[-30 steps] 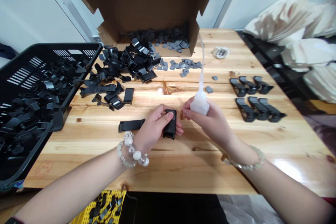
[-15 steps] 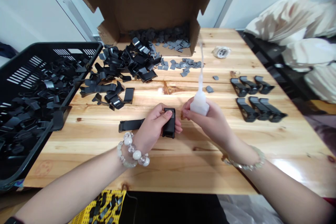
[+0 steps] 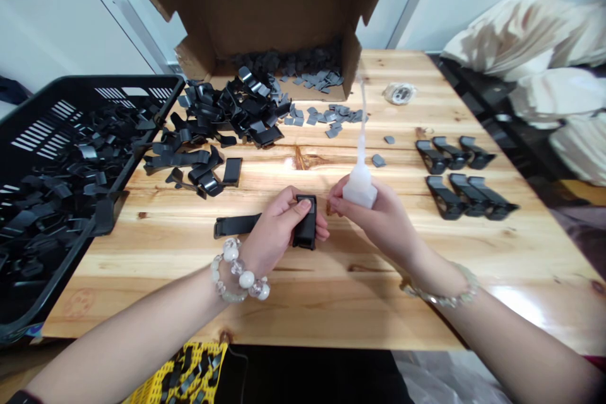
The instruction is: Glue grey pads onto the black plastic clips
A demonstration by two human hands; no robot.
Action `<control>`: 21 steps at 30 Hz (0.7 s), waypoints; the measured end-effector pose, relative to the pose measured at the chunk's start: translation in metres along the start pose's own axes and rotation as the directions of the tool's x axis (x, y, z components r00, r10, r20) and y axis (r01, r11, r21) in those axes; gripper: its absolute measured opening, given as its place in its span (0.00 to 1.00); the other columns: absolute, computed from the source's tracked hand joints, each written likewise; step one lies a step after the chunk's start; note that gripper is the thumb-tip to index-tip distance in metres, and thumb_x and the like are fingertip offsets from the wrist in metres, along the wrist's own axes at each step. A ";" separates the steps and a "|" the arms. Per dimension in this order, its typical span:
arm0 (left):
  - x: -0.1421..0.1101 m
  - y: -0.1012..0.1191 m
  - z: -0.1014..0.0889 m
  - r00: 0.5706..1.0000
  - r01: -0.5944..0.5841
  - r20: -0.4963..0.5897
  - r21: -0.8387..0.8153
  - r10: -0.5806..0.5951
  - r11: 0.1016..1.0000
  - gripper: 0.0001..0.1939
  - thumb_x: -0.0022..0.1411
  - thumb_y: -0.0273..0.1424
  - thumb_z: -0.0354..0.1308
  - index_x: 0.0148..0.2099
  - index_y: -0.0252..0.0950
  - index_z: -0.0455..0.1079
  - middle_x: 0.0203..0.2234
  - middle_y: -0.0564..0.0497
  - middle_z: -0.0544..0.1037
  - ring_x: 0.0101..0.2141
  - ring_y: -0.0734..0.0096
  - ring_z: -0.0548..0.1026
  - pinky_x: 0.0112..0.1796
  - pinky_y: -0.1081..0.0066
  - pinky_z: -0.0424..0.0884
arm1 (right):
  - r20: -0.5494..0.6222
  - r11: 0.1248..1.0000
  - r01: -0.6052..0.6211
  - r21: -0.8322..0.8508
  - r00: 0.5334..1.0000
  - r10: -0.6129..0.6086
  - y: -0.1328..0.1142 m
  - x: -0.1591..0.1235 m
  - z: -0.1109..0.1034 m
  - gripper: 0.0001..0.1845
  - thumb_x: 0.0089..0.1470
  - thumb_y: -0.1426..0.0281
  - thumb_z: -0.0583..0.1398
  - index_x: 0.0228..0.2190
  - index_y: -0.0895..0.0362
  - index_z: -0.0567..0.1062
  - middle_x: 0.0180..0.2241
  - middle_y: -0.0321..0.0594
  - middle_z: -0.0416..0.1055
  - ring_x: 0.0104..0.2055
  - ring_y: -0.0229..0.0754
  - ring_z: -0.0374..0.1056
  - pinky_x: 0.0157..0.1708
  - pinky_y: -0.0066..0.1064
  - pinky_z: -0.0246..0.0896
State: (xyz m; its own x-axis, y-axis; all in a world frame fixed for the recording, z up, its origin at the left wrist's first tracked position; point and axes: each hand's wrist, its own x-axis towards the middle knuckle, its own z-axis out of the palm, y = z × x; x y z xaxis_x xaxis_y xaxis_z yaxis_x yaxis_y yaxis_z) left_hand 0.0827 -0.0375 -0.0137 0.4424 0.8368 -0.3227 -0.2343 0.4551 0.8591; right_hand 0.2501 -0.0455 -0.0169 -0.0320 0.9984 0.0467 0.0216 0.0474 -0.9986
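A: What was recorded in the left hand [image 3: 277, 230]?

B: One black piece [image 3: 305, 230], pinched between thumb and fingers, the thumb pressed on its upper face. It was held toward the middle of the near edge of the tabletop [image 3: 322, 322]; whether it was rested on the wood could not be told.

A: And in the right hand [image 3: 386, 211]?

B: One translucent bottle [image 3: 360, 186], gripped with the fingers curled round it, its long thin nozzle pointed upward. It was held near the black piece, apart from it.

A: What was listed about them?

B: One black strip [image 3: 234, 226], laid beside the left hand, its right end hidden. Six black clips [image 3: 468, 192], set in two rows of three toward the right edge. Grey pads [image 3: 334, 131], scattered before a cardboard box [image 3: 274, 6] at the far edge. One black basket [image 3: 118, 79], filled with black parts, placed along the left edge.
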 end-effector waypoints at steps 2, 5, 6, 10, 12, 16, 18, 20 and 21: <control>0.000 -0.001 0.000 1.000 -0.002 0.002 -0.001 0.002 1.000 0.05 0.65 0.27 0.49 0.35 0.34 0.61 0.23 0.52 0.77 0.24 0.73 0.76 0.27 0.74 0.72 | 0.004 1.000 -0.001 -0.001 1.000 0.001 0.000 0.000 0.000 0.07 0.48 0.72 0.64 0.29 0.58 0.70 0.28 0.35 0.68 0.31 0.36 0.62 0.33 0.30 0.58; 0.000 -0.001 0.000 1.000 -0.004 0.003 -0.003 0.004 1.000 0.05 0.65 0.28 0.50 0.35 0.34 0.61 0.23 0.52 0.77 0.24 0.73 0.76 0.27 0.74 0.72 | 0.009 1.000 0.000 -0.009 1.000 0.000 0.001 0.000 0.000 0.06 0.48 0.72 0.64 0.28 0.58 0.70 0.28 0.35 0.68 0.31 0.36 0.62 0.32 0.30 0.58; 0.000 -0.001 0.000 1.000 -0.003 0.004 -0.003 0.003 1.000 0.05 0.65 0.28 0.50 0.35 0.34 0.61 0.23 0.52 0.77 0.24 0.73 0.76 0.27 0.74 0.72 | 0.009 1.000 0.001 -0.010 1.000 -0.001 0.001 0.000 -0.001 0.06 0.48 0.72 0.64 0.28 0.58 0.70 0.28 0.35 0.68 0.31 0.36 0.62 0.32 0.30 0.58; -0.001 -0.001 0.000 1.000 0.004 0.004 -0.006 -0.004 1.000 0.05 0.65 0.28 0.50 0.35 0.34 0.61 0.23 0.52 0.76 0.24 0.73 0.76 0.27 0.74 0.72 | 0.008 1.000 0.001 -0.013 1.000 0.000 0.002 0.000 -0.001 0.06 0.48 0.72 0.64 0.28 0.58 0.70 0.28 0.35 0.68 0.31 0.36 0.63 0.32 0.30 0.58; 0.000 0.000 0.000 1.000 0.003 0.000 -0.010 -0.003 1.000 0.05 0.65 0.27 0.50 0.35 0.34 0.61 0.23 0.52 0.76 0.24 0.73 0.76 0.27 0.74 0.71 | 0.010 1.000 0.001 -0.019 1.000 -0.001 0.001 0.001 -0.001 0.06 0.48 0.72 0.64 0.28 0.58 0.70 0.28 0.35 0.68 0.31 0.36 0.63 0.32 0.30 0.58; 0.002 -0.001 0.000 0.999 0.033 0.009 -0.035 -0.033 0.999 0.05 0.65 0.28 0.51 0.34 0.33 0.62 0.24 0.50 0.76 0.24 0.71 0.76 0.28 0.73 0.71 | 0.007 1.000 -0.003 -0.014 1.000 0.003 0.000 0.001 0.000 0.06 0.48 0.72 0.64 0.29 0.58 0.70 0.28 0.35 0.68 0.31 0.36 0.63 0.32 0.30 0.59; 0.005 -0.003 -0.001 0.997 0.070 0.015 -0.089 -0.069 0.994 0.05 0.65 0.28 0.51 0.35 0.32 0.63 0.25 0.50 0.76 0.25 0.71 0.76 0.30 0.71 0.72 | 0.017 1.000 -0.012 -0.003 1.000 0.012 0.000 0.000 0.000 0.06 0.48 0.72 0.64 0.29 0.58 0.70 0.28 0.35 0.68 0.30 0.36 0.64 0.32 0.30 0.59; 0.007 -0.004 -0.001 0.996 0.093 0.033 -0.177 -0.089 0.980 0.05 0.65 0.26 0.49 0.36 0.32 0.64 0.26 0.49 0.76 0.26 0.71 0.76 0.32 0.69 0.72 | 0.039 1.000 -0.024 0.013 0.999 0.024 0.000 0.000 0.000 0.06 0.49 0.72 0.63 0.29 0.58 0.70 0.27 0.34 0.68 0.30 0.36 0.64 0.32 0.30 0.60; 0.009 -0.004 -0.002 0.995 0.098 0.044 -0.217 -0.090 0.971 0.06 0.65 0.25 0.47 0.37 0.32 0.65 0.27 0.48 0.76 0.27 0.70 0.76 0.34 0.68 0.72 | 0.043 0.999 -0.028 0.017 0.999 0.027 0.000 0.000 0.000 0.05 0.49 0.72 0.63 0.29 0.57 0.70 0.27 0.34 0.68 0.30 0.36 0.65 0.32 0.30 0.60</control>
State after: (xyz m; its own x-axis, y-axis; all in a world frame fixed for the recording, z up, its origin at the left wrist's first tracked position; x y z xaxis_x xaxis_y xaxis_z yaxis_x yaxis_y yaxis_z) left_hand 0.0858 -0.0316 -0.0207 0.4997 0.7779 -0.3809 -0.3718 0.5898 0.7169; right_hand 0.2499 -0.0458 -0.0171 -0.0741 0.9971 0.0189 0.0052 0.0194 -0.9998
